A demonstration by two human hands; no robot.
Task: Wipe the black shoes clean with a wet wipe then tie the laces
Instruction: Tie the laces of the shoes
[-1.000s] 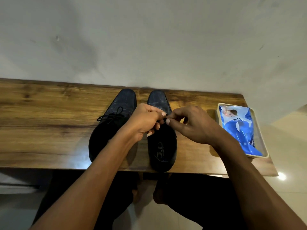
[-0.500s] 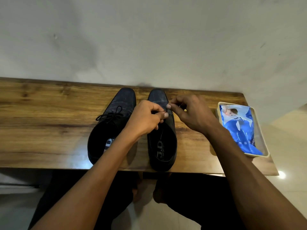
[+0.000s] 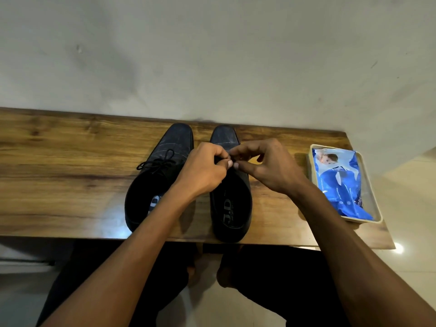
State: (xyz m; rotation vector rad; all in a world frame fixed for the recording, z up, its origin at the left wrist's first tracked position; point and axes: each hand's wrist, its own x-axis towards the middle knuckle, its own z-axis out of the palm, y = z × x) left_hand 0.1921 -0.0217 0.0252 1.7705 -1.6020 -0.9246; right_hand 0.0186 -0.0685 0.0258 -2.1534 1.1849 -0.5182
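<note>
Since the frame half a second earlier, both hands have drawn closer together over the lace area and shifted slightly toward the toe of the right-hand shoe. Centre of frame: 2 black leather lace-up shoes stand side by side, toes toward the wall, on the brown wooden bench (image 3: 59, 175). The left-hand shoe (image 3: 162, 175) already carries a finished bow (image 3: 157, 162); the right-hand shoe (image 3: 231, 204) is being tied. The left hand (image 3: 203, 172) and right hand (image 3: 271, 168) meet fingertip to fingertip above its throat, fingers curled and pinched, apparently on the thin black lace, though the lace itself is hidden between them. At right of frame, a blue plastic pack of wet wipes (image 3: 339, 182) lies in a cream rectangular tray (image 3: 375, 208), well apart from the shoes.

Judged step: forming or cinching the second bow. To do it well, keep even tension on both strands, hold 1 loop firmly while the other passes through, then pull the loops outward along the shoe's width so the knot seats flat on the tongue. The thin cord may slip from a light pinch.
</note>
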